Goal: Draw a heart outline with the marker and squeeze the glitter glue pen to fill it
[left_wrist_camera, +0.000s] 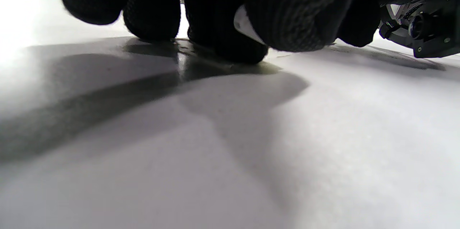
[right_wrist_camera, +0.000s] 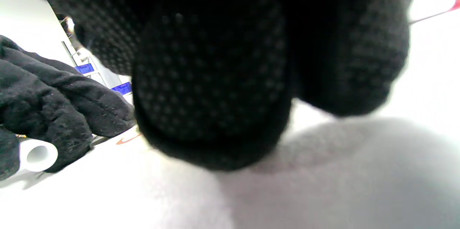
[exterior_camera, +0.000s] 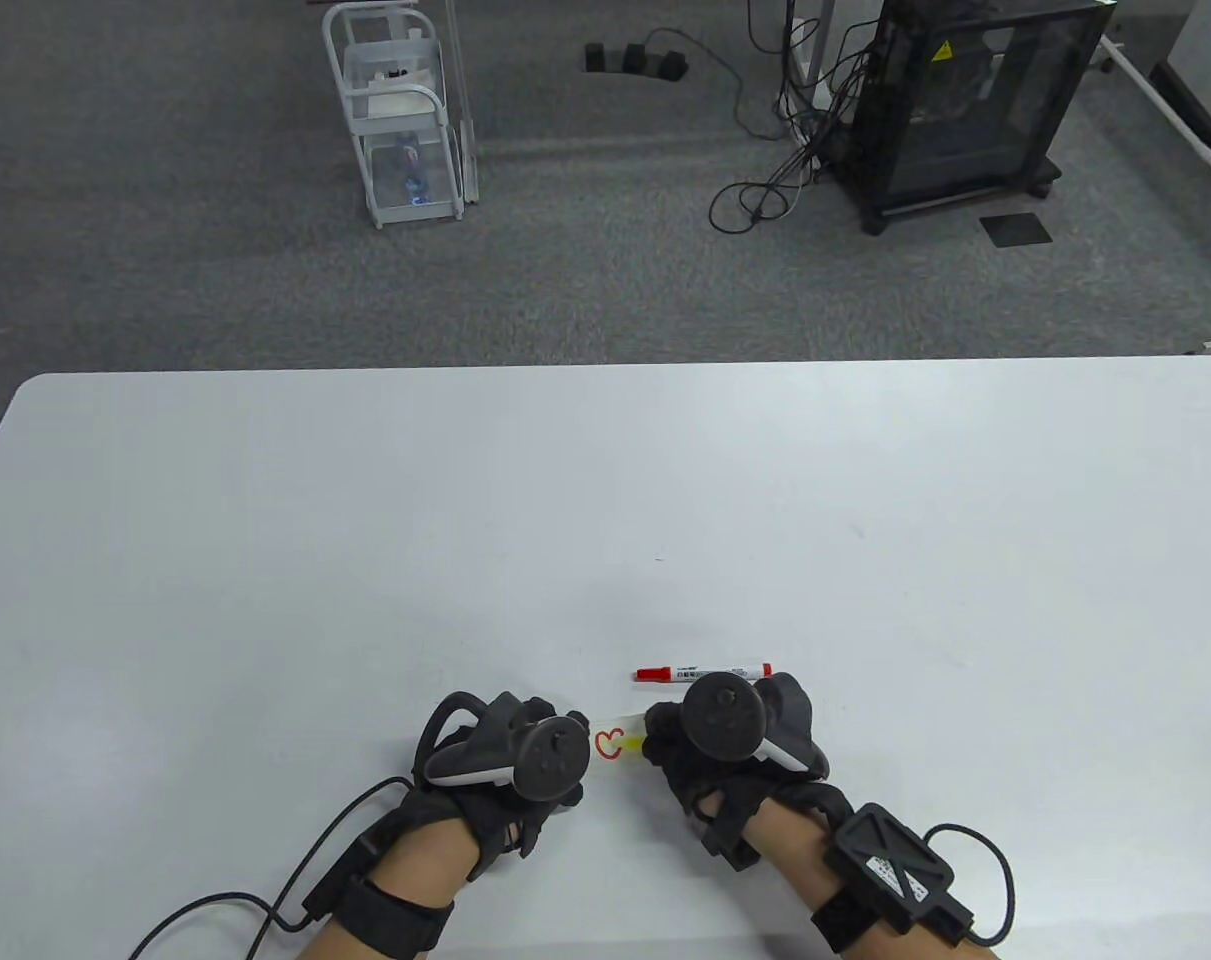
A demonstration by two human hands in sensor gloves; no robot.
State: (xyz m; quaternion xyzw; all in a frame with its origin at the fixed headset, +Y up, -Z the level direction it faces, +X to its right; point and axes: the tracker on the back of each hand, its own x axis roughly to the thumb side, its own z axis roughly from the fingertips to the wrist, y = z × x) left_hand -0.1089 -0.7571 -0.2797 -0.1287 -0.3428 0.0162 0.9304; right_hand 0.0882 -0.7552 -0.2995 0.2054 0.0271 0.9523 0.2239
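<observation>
Hands Meet Over a Red Heart

Low on the white table [exterior_camera: 605, 480], both knit-gloved hands closed in on a red heart outline [exterior_camera: 610, 744]. The right hand [exterior_camera: 730, 745] pinched a yellowish glue pen [exterior_camera: 633, 743] at its edge; the left hand [exterior_camera: 510, 755] curled round a white cap [right_wrist_camera: 36, 155]. Just behind lay the red-capped marker [exterior_camera: 703, 672].

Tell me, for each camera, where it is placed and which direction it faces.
Table view: high above, looking down at the white table; both hands, the red marker and the drawn heart show.
Left wrist view: low under the left hand, looking along the tabletop.
Right wrist view: under the right hand, facing the left hand.
Shared: the right wrist and table views both show the left hand.
</observation>
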